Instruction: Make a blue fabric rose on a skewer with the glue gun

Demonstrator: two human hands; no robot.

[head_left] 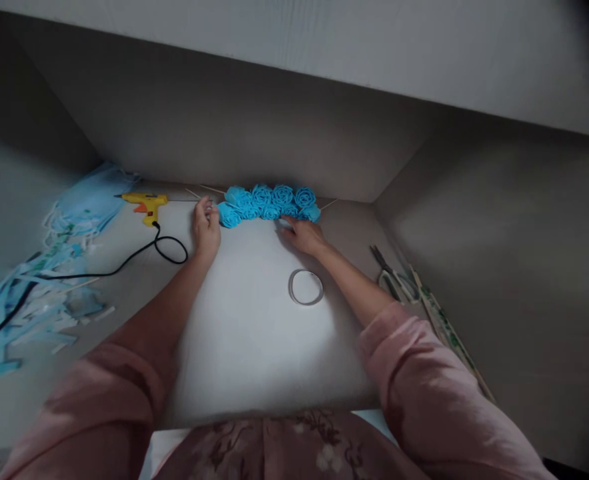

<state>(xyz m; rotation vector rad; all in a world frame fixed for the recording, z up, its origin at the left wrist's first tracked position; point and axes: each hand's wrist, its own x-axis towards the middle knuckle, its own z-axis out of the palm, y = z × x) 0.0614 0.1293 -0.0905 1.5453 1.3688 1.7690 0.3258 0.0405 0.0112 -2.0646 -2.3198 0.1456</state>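
Note:
Two rows of blue rolled flowers [282, 195] lie side by side against the back wall, touching one another. At the left end of the rows is my left hand [206, 228], its fingers curled in close to the nearest flower; whatever they pinch is too small to make out. My right hand [304, 235] reaches to the front row near its right end. Its forefinger is stretched out against a flower, with the thumb apart. A thin ring-shaped band [291, 291] rests on the white surface in front of my right hand.
A yellow glue gun [150, 203] with a looping black cord [124, 265] lies left. Beyond it are blue face masks [94, 197] and scattered blue and white strips [22, 293]. Scissors [393, 275] and thin sticks [449, 327] lie along the right wall. Walls enclose the back and sides.

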